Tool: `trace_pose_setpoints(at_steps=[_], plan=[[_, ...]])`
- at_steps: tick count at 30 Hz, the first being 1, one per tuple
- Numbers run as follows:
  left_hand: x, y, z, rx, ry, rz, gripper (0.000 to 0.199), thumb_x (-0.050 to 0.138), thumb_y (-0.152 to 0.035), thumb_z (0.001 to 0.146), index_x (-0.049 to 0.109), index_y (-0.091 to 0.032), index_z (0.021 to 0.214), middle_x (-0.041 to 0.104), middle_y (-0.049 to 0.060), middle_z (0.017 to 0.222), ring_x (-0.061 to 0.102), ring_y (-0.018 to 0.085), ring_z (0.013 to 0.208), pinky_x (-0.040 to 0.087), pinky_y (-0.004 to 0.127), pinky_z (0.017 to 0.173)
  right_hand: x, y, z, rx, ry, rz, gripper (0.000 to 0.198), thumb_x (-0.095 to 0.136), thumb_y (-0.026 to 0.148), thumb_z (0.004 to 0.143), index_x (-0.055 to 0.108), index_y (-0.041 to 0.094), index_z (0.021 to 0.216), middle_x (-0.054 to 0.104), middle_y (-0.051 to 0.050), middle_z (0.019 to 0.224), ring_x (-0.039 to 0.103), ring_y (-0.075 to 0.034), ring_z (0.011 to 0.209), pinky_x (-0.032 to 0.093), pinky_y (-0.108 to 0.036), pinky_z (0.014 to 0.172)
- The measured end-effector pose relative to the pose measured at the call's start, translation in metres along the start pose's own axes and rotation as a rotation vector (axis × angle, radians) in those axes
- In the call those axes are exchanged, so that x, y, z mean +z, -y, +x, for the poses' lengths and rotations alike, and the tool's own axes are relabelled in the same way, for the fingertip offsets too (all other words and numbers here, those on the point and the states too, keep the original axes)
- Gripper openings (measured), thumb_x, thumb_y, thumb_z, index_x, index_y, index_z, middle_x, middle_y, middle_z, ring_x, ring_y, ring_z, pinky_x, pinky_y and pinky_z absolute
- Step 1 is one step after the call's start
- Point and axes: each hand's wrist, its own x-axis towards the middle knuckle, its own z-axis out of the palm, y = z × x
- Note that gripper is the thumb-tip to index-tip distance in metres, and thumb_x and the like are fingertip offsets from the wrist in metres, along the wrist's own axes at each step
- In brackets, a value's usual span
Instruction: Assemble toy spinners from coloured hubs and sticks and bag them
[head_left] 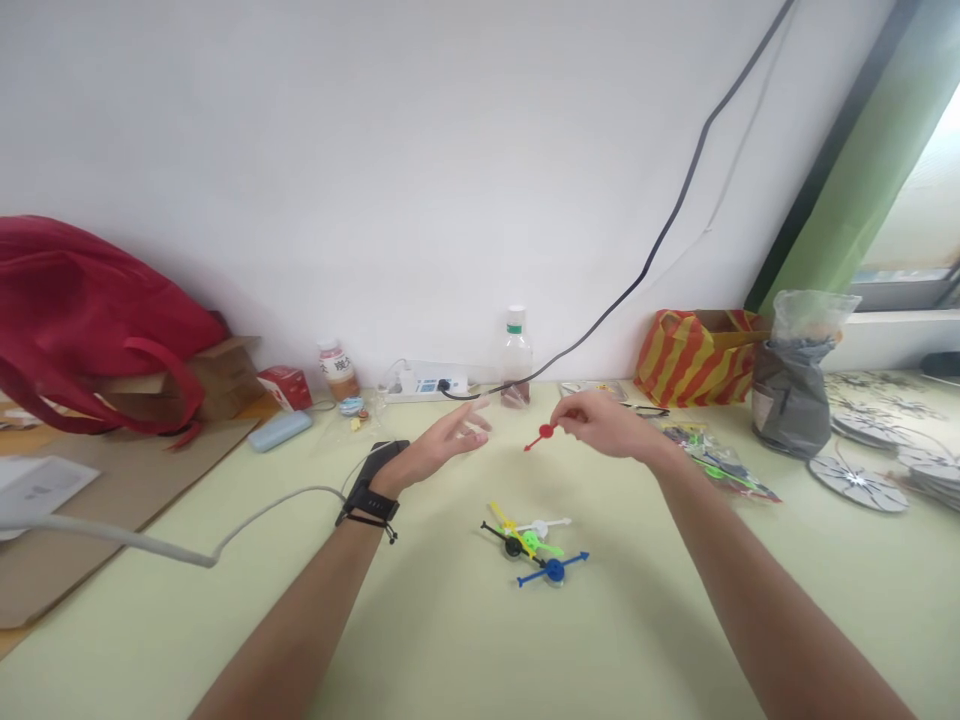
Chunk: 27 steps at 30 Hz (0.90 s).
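Observation:
My right hand [596, 422] pinches one end of a red spinner arrow [546, 431] and holds it above the table. Opposite it, my left hand [450, 438] is raised with its fingers apart and nothing in them. Below and between both hands, several spinner arrows lie in a loose cluster: a blue spinner arrow [554, 570], a black spinner arrow [513, 547], and green, yellow and white ones overlapping behind. A black watch [375, 503] sits on my left wrist.
A power strip [431, 382] and a bottle [516, 360] stand by the wall. At right are plastic packets [720, 465], a striped bag [694, 360], a grey bag [791, 395] and slotted discs [859, 483]. A cable [292, 492] crosses the left side, near cardboard [142, 480].

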Motion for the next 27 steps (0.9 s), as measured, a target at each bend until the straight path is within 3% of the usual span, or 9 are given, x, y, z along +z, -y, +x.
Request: trace_pose_setpoints(at_steps=[7, 12, 16, 19, 27], plan=[[0.001, -0.004, -0.002, -0.041, 0.174, -0.176, 0.066, 0.051, -0.056, 0.1, 0.037, -0.028, 0.157, 0.058, 0.015, 0.135, 0.057, 0.027, 0.113, 0.043, 0.045, 0.101, -0.028, 0.008, -0.014, -0.009, -0.407, 0.434, 0.026, 0.069, 0.039, 0.088, 0.075, 0.016, 0.101, 0.076, -0.008, 0.084, 0.072, -0.021, 0.08, 0.054, -0.029, 0.067], [0.006, -0.012, -0.004, -0.082, 0.27, -0.213, 0.064, 0.049, -0.057, 0.1, 0.042, -0.026, 0.155, 0.059, 0.016, 0.132, 0.059, 0.026, 0.106, 0.045, 0.045, 0.099, -0.029, 0.018, -0.015, -0.058, -0.542, 0.521, 0.031, 0.075, 0.045, 0.085, 0.077, 0.016, 0.095, 0.074, -0.006, 0.077, 0.07, -0.019, 0.075, 0.056, -0.03, 0.073], [0.008, -0.015, -0.003, -0.084, 0.287, -0.185, 0.063, 0.05, -0.055, 0.1, 0.041, -0.025, 0.155, 0.058, 0.016, 0.134, 0.059, 0.026, 0.107, 0.045, 0.045, 0.098, -0.022, 0.018, -0.01, -0.029, -0.447, 0.473, 0.032, 0.075, 0.047, 0.083, 0.078, 0.016, 0.091, 0.07, -0.005, 0.073, 0.066, -0.018, 0.071, 0.051, -0.027, 0.062], [0.01, -0.018, -0.004, -0.069, 0.278, -0.127, 0.062, 0.052, -0.052, 0.1, 0.041, -0.027, 0.155, 0.059, 0.014, 0.133, 0.058, 0.026, 0.111, 0.044, 0.044, 0.099, -0.012, 0.018, -0.005, -0.004, -0.356, 0.521, 0.031, 0.074, 0.042, 0.082, 0.076, 0.017, 0.1, 0.069, -0.004, 0.072, 0.062, -0.016, 0.064, 0.048, -0.025, 0.056], [0.016, -0.037, -0.007, -0.081, 0.302, -0.078, 0.063, 0.062, -0.041, 0.096, 0.042, -0.032, 0.154, 0.06, 0.008, 0.135, 0.05, 0.028, 0.128, 0.037, 0.045, 0.11, 0.011, 0.019, 0.004, 0.008, -0.185, 0.491, 0.026, 0.069, 0.034, 0.082, 0.072, 0.018, 0.103, 0.066, -0.001, 0.065, 0.058, -0.015, 0.059, 0.041, -0.022, 0.048]])
